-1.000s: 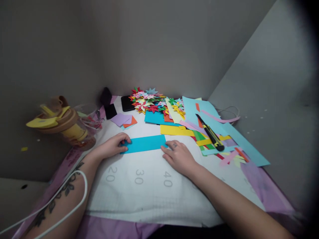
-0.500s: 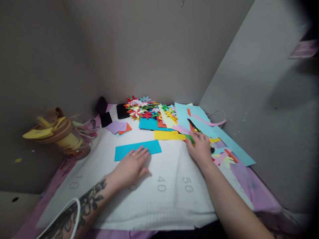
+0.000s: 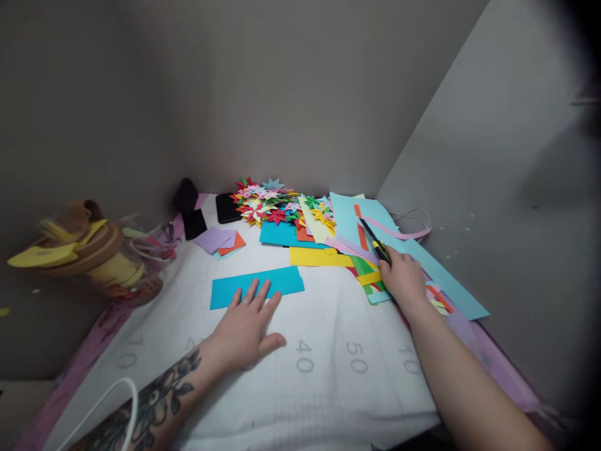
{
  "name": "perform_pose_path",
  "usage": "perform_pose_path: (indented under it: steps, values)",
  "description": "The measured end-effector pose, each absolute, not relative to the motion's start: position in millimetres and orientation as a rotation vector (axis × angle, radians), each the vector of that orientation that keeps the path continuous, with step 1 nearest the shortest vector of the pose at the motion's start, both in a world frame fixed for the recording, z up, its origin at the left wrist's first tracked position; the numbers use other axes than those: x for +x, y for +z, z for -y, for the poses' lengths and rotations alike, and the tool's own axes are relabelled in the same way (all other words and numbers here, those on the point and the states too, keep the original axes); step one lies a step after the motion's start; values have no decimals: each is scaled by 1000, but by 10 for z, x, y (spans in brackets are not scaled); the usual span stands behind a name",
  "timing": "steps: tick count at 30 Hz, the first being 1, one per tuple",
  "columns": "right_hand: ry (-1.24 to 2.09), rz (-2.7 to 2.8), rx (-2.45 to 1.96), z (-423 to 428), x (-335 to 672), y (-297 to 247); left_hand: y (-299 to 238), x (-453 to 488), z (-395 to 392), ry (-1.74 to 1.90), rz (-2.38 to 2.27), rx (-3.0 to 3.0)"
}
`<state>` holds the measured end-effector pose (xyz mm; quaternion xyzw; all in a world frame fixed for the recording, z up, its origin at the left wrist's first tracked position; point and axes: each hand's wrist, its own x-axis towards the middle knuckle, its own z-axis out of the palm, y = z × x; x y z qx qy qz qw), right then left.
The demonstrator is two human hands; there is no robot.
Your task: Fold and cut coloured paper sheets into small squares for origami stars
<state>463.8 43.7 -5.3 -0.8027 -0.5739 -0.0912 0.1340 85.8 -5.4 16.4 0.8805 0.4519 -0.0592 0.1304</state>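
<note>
My left hand (image 3: 248,322) lies with fingers spread, its fingertips on the lower edge of a blue paper rectangle (image 3: 230,289) that rests flat on the white sheet. My right hand (image 3: 404,275) is closed around the handle of what look like black-and-yellow scissors (image 3: 373,238); their narrow dark end points away from me, and my fingers hide the rest. Beneath and beside that hand are green paper strips (image 3: 360,268) and yellow strips (image 3: 369,278). A longer yellow paper piece (image 3: 317,257) lies just left of them.
Folded paper stars (image 3: 267,203) are heaped at the back, beside a black phone (image 3: 227,208). Large light blue sheets (image 3: 451,285) cover the right side. Small purple squares (image 3: 215,239) lie left. A lidded cup (image 3: 117,269) stands at the left edge. Grey walls enclose the table.
My right hand has moved right and taken up the scissors, uncovering the green and yellow strips. The fingers of my left hand have spread apart on the blue paper.
</note>
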Motion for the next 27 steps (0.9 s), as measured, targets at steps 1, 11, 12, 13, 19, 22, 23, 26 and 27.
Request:
perform_pose_path:
  steps: [1,11,12,13,19,22,23,26,27]
  values:
    - [-272,1690,-2215,-406,4620,-25,160,860,59,-174,-1326,2552]
    - [-4,2403,-1553,-211,4244,47,148,909,55,-108,-1373,2595]
    - [9,2415,-1551,-200,4242,59,146,902,43,-101,-1280,2618]
    - [25,2428,-1546,-185,4246,73,144,895,30,-96,-1212,2627]
    - [71,2500,-1493,-75,4225,158,131,907,-20,-90,-1220,2569]
    - [57,2519,-1495,-50,4159,177,125,941,-15,-92,-1263,2543]
    - [47,2528,-1497,-47,4138,180,121,953,-12,-90,-1277,2539]
    - [30,2563,-1501,-33,4102,186,112,980,-8,-96,-1312,2535]
    - [28,2574,-1505,-24,4103,188,110,986,-9,-109,-1323,2529]
